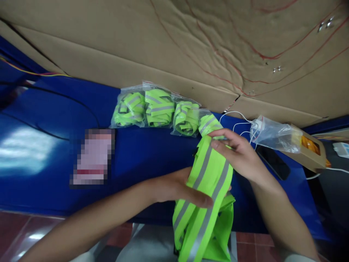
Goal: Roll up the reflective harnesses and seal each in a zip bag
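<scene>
A neon-yellow vest or band with grey reflective stripes (208,174) hangs between my hands over the table's front edge. My left hand (188,191) grips its middle, the thumb lying across the stripes and the other fingers hidden behind. At its upper end my right hand (234,149) pinches the fabric between thumb and fingers. Just beyond that hand lies a partly covered clear bag (209,123) of similar striped material. Three more such bags, the left one (129,109), the middle one (159,107) and the right one (187,116), line the back of the table.
The blue table (152,153) meets a cardboard panel (109,65) behind. A blurred-out flat object (92,158) lies left, with black cables nearby. To the right are a black phone (274,162), white cables, a clear plastic bag (278,136) and a cardboard box (313,149).
</scene>
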Available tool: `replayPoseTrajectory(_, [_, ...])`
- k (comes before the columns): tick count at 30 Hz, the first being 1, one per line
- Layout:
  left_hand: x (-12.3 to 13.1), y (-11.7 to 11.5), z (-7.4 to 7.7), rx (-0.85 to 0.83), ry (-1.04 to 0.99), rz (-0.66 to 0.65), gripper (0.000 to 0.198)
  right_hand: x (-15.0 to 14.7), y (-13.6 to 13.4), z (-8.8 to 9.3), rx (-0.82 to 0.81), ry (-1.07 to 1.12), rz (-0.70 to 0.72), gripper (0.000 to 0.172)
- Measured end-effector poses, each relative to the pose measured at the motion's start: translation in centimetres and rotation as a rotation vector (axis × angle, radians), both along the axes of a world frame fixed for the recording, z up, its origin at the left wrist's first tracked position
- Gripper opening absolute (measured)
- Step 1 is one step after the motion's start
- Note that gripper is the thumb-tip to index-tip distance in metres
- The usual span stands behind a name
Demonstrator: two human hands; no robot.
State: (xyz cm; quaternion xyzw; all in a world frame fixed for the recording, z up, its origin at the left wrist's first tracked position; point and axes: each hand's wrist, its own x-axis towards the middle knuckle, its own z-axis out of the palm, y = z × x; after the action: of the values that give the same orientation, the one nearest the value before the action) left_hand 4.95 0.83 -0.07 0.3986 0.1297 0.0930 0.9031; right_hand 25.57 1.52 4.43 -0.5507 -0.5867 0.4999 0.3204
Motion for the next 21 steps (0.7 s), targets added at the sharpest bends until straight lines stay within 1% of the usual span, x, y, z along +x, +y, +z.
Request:
replayPoseTrajectory(1, [0.2, 0.1, 0.0, -0.087, -0.026, 0.022, 0.071, 0.0, -0.2, 0.2, 0.141, -0.101, -0.038, 0.024])
replayPoseTrajectory(2, [0.4, 0.1, 0.0, -0.158, -0.033, 0.044, 0.071, 0.0, -0.5, 0.4, 0.275, -0.208, -0.062, 0.024])
replayPoseTrajectory(3, [0.6, 0.0, 0.0, -0.202, -0.018, 0.069, 0.067, -0.1, -0.8, 0.6, 0.395, -0.309, -0.070, 0.025])
replayPoseTrajectory(4, [0.8, -0.2, 0.0, -0.211, 0.012, 0.106, 0.059, -0.2, -1.1, 0.8, 0.491, -0.392, -0.062, 0.027])
replayPoseTrajectory(5, [1.1, -0.5, 0.0, -0.207, 0.043, 0.137, 0.050, -0.3, -1.3, 1.0, 0.551, -0.443, -0.045, 0.029])
replayPoseTrajectory(6, [1.2, -0.7, 0.0, -0.202, 0.064, 0.158, 0.042, -0.4, -1.5, 1.1, 0.568, -0.451, -0.031, 0.030])
replayPoseTrajectory(7, [1.4, -0.9, -0.1, -0.197, 0.069, 0.168, 0.036, -0.5, -1.5, 1.2, 0.541, -0.416, -0.026, 0.028])
replayPoseTrajectory(8, [1.4, -1.1, -0.1, -0.188, 0.066, 0.171, 0.031, -0.5, -1.5, 1.2, 0.466, -0.342, -0.029, 0.026])
replayPoseTrajectory(10, [1.4, -1.0, -0.1, -0.127, 0.052, 0.160, 0.028, -0.6, -1.2, 1.1, 0.221, -0.129, -0.047, 0.024])
replayPoseTrajectory(12, [1.1, -0.7, 0.1, -0.026, 0.048, 0.140, 0.026, -0.7, -0.8, 0.6, -0.028, 0.079, -0.054, 0.027])
replayPoseTrajectory(13, [0.9, -0.4, 0.3, 0.024, 0.049, 0.127, 0.024, -0.8, -0.5, 0.2, -0.115, 0.141, -0.044, 0.029])
replayPoseTrajectory(14, [0.7, -0.2, 0.6, 0.070, 0.051, 0.109, 0.021, -1.0, -0.3, -0.1, -0.163, 0.163, -0.023, 0.030])
replayPoseTrajectory(15, [0.6, -0.1, 0.8, 0.103, 0.053, 0.095, 0.018, -1.1, -0.1, -0.5, -0.162, 0.147, 0.007, 0.029])
replayPoseTrajectory(16, [0.5, 0.0, 0.9, 0.119, 0.053, 0.091, 0.017, -1.2, 0.0, -0.8, -0.115, 0.097, 0.042, 0.027])
replayPoseTrajectory(17, [0.5, 0.0, 0.9, 0.119, 0.050, 0.094, 0.017, -1.2, 0.1, -1.0, -0.034, 0.025, 0.078, 0.025])
replayPoseTrajectory(19, [0.5, -0.1, 0.5, 0.069, 0.049, 0.116, 0.019, -1.0, 0.2, -1.0, 0.140, -0.132, 0.130, 0.022])
replayPoseTrajectory(20, [0.6, -0.2, 0.2, 0.022, 0.050, 0.128, 0.024, -0.9, 0.0, -0.8, 0.196, -0.195, 0.147, 0.023])
replayPoseTrajectory(21, [0.6, -0.3, -0.1, -0.020, 0.054, 0.137, 0.029, -0.6, -0.1, -0.4, 0.218, -0.243, 0.175, 0.026])
